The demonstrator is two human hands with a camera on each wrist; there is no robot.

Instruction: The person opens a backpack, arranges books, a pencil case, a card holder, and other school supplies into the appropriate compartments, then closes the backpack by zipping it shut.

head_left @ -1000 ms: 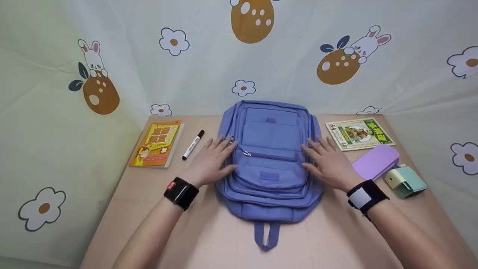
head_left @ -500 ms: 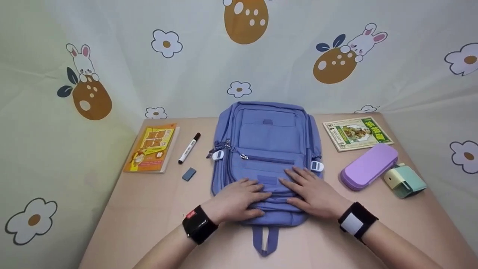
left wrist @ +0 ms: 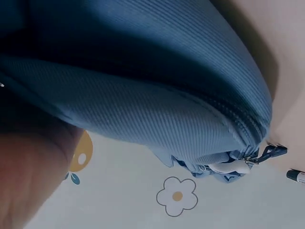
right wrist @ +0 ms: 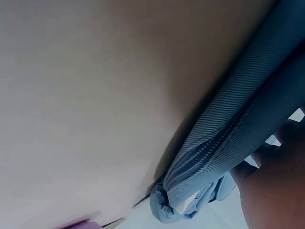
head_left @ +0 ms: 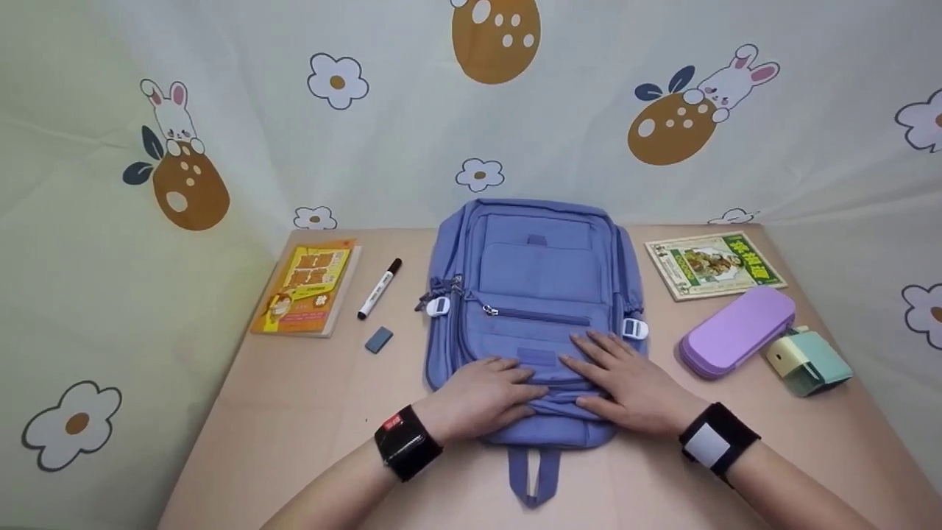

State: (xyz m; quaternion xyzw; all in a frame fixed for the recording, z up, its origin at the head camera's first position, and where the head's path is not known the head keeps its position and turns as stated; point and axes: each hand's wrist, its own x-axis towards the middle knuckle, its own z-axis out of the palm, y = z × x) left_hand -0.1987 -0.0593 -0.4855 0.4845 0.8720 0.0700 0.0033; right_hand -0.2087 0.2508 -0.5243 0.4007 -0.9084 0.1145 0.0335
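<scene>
In the head view I see the left hand (head_left: 482, 397) and right hand (head_left: 633, 383) lying lower on the blue backpack (head_left: 541, 269) than 1 second ago, when they flanked its middle. To me that puts the work at its lower front pockets. Both grips are wide: fingers straight and spread on soft matte cloth, curled round nothing. The backpack lies mid-surface (head_left: 294, 412), top at the far edge, webbing loop (head_left: 519, 475) toward the near edge. A slim marker (head_left: 380, 288) lies left of it, a thick paper book (head_left: 305, 288) by the far left corner, a thin booklet (head_left: 714, 265) by the far right, and a smooth, rounded purple case (head_left: 738, 331) near the right edge.

In the left wrist view I see fine ribbing and a curved zip (left wrist: 236, 114); I cannot tell the grip there.

In the right wrist view, ribbed cloth bulges under shadowed fingers.
</scene>
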